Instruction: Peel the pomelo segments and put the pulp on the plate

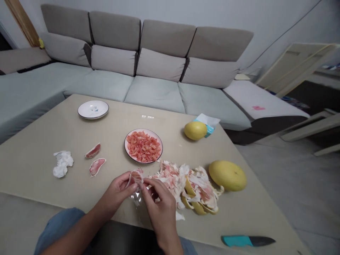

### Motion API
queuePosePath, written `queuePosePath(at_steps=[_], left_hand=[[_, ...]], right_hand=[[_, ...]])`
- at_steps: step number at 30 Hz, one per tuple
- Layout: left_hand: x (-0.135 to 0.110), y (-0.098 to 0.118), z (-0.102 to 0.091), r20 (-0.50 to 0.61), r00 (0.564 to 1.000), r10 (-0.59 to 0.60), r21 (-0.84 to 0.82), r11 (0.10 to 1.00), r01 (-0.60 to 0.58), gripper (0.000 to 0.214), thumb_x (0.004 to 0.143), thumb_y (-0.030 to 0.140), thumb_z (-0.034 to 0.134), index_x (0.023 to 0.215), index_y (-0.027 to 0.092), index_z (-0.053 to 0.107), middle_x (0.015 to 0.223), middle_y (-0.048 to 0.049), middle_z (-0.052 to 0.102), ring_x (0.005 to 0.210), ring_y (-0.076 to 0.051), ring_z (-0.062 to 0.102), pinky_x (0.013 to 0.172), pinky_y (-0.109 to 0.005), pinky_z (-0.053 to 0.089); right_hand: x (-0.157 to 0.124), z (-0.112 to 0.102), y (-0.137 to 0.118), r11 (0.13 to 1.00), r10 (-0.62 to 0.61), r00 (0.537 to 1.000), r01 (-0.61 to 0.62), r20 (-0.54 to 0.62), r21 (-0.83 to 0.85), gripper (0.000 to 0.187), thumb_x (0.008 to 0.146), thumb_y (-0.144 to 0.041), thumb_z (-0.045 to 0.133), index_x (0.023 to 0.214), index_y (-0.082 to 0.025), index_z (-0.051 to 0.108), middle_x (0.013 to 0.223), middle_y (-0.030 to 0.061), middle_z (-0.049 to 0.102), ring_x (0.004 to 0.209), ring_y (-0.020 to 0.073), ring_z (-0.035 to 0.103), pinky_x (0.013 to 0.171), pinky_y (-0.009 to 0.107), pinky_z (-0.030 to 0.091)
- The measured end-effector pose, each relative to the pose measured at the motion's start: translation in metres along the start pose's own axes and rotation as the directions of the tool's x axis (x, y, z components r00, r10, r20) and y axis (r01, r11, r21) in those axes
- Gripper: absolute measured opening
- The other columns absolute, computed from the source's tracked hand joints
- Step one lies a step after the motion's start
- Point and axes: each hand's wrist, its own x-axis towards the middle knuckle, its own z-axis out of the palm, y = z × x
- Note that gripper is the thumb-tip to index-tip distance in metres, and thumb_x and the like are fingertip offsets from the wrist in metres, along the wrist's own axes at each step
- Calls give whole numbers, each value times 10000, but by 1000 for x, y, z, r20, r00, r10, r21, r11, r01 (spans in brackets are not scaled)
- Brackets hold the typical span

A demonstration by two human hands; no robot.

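Note:
Both my hands meet over the table's near edge on one pomelo segment, pink flesh in white skin. My left hand pinches its left side with fingers closed. My right hand pinches the white skin on its right side. Just right of my hands lies a heap of peel and white pith. Behind them stands a plate of pink pomelo pieces. Two unpeeled segments lie to the left on the beige table.
A whole pomelo sits right of the peel heap, a smaller one by a tissue pack. A teal-handled knife lies near the front right edge. A crumpled tissue and an empty plate are left. A grey sofa stands behind.

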Motion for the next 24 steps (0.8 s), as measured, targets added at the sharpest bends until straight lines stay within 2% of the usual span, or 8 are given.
queuePosePath(at_steps=[5, 7, 10, 12, 15, 19, 21, 24], left_hand=[[2, -7, -2, -63, 989, 132, 243, 963, -113, 286, 826, 271, 658, 1107, 249, 709, 1152, -78, 614, 1146, -237, 542, 999, -327, 419], [3, -10, -3, -71, 986, 150, 299, 946, -122, 290, 829, 282, 652, 1111, 250, 710, 1092, -77, 608, 1089, -230, 564, 955, -318, 446], [3, -11, -2, -54, 989, 138, 297, 948, -117, 284, 823, 289, 659, 1095, 233, 717, 1050, -78, 614, 1055, -231, 569, 942, -322, 444], [2, -10, 0, -25, 994, 106, 231, 968, -97, 250, 821, 286, 665, 1051, 212, 729, 1029, -74, 628, 1051, -229, 565, 952, -323, 429], [1, -9, 3, 1, 1000, 2, 3, 1000, -2, 206, 816, 294, 678, 979, 178, 728, 951, -64, 652, 967, -206, 586, 924, -316, 433], [0, -8, 4, -22, 993, -120, -285, 952, 109, 195, 804, 279, 701, 958, 159, 708, 921, -68, 660, 899, -192, 605, 912, -348, 448], [1, -7, 3, -36, 990, -136, -326, 938, 117, 181, 807, 266, 700, 955, 161, 707, 925, -70, 662, 891, -190, 610, 917, -361, 449], [1, -5, 3, -52, 991, -119, -297, 950, 99, 202, 797, 270, 711, 973, 172, 718, 962, -79, 677, 927, -198, 611, 939, -358, 433]], right_hand=[[-2, 0, 3, 996, -68, 997, 67, -23, -55, 152, 891, -197, 554, 915, -187, 703, 806, 40, 701, 690, 148, 625, 606, 235, 461], [-3, 0, 4, 994, -62, 998, 60, -19, -96, 161, 881, -185, 541, 856, -180, 700, 731, 25, 673, 633, 140, 596, 586, 235, 442], [-3, 1, 4, 988, -18, 999, 10, -51, -154, 165, 832, -179, 555, 708, -171, 664, 593, -10, 579, 520, 121, 507, 515, 227, 386], [-3, 1, 3, 989, 40, 996, -50, -76, -139, 165, 791, -174, 563, 640, -168, 631, 540, -30, 521, 482, 110, 458, 479, 215, 358], [-1, -1, -1, 986, 162, 984, -164, -72, -32, 151, 752, -186, 568, 611, -165, 615, 510, -46, 482, 466, 100, 431, 448, 195, 351], [2, -6, -5, 959, 255, 967, -253, 5, 126, 173, 777, -231, 569, 642, -158, 649, 516, -37, 527, 461, 99, 452, 437, 187, 372], [3, -8, -5, 956, 251, 968, -251, 17, 151, 181, 809, -256, 578, 701, -159, 687, 572, -12, 602, 493, 112, 502, 463, 197, 406], [3, -8, -5, 974, 193, 981, -190, -11, 127, 157, 832, -278, 613, 824, -180, 735, 728, 30, 700, 594, 142, 590, 537, 223, 465]])
